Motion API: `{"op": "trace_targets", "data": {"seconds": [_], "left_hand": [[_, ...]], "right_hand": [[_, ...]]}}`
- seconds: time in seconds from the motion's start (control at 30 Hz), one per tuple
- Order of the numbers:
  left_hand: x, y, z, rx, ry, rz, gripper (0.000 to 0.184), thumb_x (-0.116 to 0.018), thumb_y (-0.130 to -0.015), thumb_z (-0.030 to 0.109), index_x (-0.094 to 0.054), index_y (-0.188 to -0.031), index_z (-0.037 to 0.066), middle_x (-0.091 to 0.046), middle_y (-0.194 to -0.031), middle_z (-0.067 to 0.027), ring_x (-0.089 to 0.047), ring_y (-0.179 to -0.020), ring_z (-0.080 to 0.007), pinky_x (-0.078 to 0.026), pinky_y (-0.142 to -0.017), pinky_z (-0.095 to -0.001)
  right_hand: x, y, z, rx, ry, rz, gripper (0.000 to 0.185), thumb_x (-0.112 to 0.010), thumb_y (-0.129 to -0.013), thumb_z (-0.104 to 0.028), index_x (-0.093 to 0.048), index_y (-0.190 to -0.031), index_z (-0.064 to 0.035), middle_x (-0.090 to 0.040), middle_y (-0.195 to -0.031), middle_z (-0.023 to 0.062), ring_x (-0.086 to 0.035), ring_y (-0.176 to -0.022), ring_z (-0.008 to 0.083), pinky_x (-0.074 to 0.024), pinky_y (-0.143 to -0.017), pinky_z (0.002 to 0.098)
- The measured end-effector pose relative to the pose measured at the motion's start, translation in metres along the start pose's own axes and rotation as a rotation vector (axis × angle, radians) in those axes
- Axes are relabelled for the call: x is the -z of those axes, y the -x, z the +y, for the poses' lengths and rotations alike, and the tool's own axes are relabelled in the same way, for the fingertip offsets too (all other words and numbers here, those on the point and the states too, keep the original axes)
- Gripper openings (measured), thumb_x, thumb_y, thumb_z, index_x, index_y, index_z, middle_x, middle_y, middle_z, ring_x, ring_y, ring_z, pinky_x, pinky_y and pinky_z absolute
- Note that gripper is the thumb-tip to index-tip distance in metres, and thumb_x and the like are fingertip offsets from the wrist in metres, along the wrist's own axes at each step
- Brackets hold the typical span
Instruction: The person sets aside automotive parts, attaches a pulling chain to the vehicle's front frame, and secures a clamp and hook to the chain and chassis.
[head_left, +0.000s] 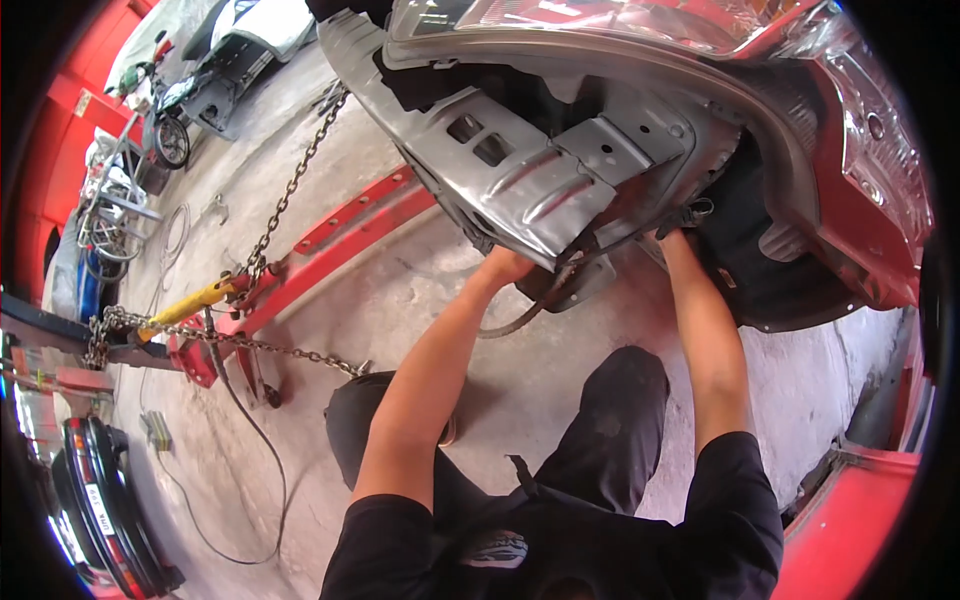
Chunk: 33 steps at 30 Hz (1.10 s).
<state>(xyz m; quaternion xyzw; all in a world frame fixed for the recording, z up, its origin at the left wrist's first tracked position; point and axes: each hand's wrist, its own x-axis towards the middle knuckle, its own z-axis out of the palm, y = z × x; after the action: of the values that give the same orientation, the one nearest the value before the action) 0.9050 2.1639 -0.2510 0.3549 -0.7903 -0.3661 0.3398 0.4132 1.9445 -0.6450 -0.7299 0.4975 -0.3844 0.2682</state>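
Both my arms reach under the front of a car, whose bare grey metal panel [520, 190] juts out below the headlight [590, 25]. My left hand [508, 264] is at the panel's lower edge, and its fingers are hidden behind the metal. A dark hose [535, 308] curves down beside it. My right hand [668, 237] is up by the right side of the panel, next to the black wheel-arch liner [770, 250]. Its fingers are mostly out of sight, so I cannot tell what it holds.
A red steel beam [340, 215] with a yellow ram [200, 303] and chains [300, 170] lies on the concrete floor to the left. A cable [275, 510] snakes below it. A motorcycle [170, 135] stands farther back; a black bumper [95, 500] is at lower left.
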Motion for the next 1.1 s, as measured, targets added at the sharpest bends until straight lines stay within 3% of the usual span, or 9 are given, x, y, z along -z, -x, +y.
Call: {"op": "trace_targets", "data": {"seconds": [0.17,0.27,0.4,0.6,0.8,1.1], "left_hand": [[0.001,0.0,0.007,0.038,0.04,-0.016,0.036,-0.056,-0.089,0.021,-0.059,-0.121,0.005,-0.058,-0.126,-0.0174,-0.052,-0.118,-0.032,-0.041,-0.1,-0.0393],[-0.006,-0.001,-0.005,0.079,-0.061,0.019,0.037,-0.054,-0.089,0.025,-0.059,-0.12,0.006,-0.058,-0.125,-0.0187,-0.053,-0.118,-0.035,-0.043,-0.098,-0.0406],[-0.016,-0.002,-0.03,0.073,-0.173,0.048,0.032,-0.053,-0.087,0.026,-0.064,-0.113,0.011,-0.064,-0.112,-0.0186,-0.059,-0.106,-0.0402,-0.049,-0.088,-0.0444],[-0.023,-0.005,-0.042,0.078,-0.133,0.051,0.027,-0.055,-0.084,0.026,-0.067,-0.103,0.011,-0.067,-0.1,-0.0189,-0.062,-0.097,-0.0405,-0.05,-0.08,-0.0474],[-0.048,-0.009,-0.085,0.07,-0.098,0.17,0.027,-0.059,-0.082,0.027,-0.067,-0.105,0.015,-0.067,-0.098,-0.0192,-0.063,-0.097,-0.0388,-0.051,-0.08,-0.046],[-0.022,-0.007,-0.026,0.168,-0.122,0.109,0.034,-0.061,-0.084,0.038,-0.069,-0.1,0.009,-0.067,-0.097,-0.0195,-0.063,-0.095,-0.0387,-0.051,-0.08,-0.0447]], "right_hand": [[0.017,0.007,0.016,0.018,0.01,-0.039,0.057,-0.049,-0.09,-0.045,-0.043,-0.137,-0.0118,-0.041,-0.144,0.0082,-0.039,-0.131,0.0273,-0.0315,-0.108,0.0417],[0.027,0.013,0.025,0.042,0.011,-0.074,0.057,-0.049,-0.09,-0.044,-0.043,-0.137,-0.0118,-0.042,-0.143,0.0082,-0.039,-0.13,0.0273,-0.0317,-0.108,0.0418],[0.038,0.0,0.05,0.066,0.023,-0.115,0.057,-0.049,-0.09,-0.044,-0.043,-0.136,-0.0117,-0.042,-0.143,0.0082,-0.039,-0.13,0.0273,-0.0319,-0.108,0.0418],[0.051,0.013,0.058,0.107,0.025,-0.17,0.056,-0.049,-0.09,-0.044,-0.043,-0.136,-0.0116,-0.042,-0.143,0.0082,-0.04,-0.13,0.0273,-0.0323,-0.107,0.0418],[0.06,0.008,0.046,0.146,0.03,-0.218,0.056,-0.049,-0.09,-0.043,-0.044,-0.136,-0.0115,-0.043,-0.142,0.0083,-0.04,-0.129,0.0274,-0.0326,-0.107,0.0419],[0.082,0.009,0.036,0.196,0.058,-0.296,0.055,-0.048,-0.09,-0.043,-0.044,-0.135,-0.0113,-0.043,-0.142,0.0083,-0.041,-0.128,0.0274,-0.0331,-0.107,0.0419]]}}
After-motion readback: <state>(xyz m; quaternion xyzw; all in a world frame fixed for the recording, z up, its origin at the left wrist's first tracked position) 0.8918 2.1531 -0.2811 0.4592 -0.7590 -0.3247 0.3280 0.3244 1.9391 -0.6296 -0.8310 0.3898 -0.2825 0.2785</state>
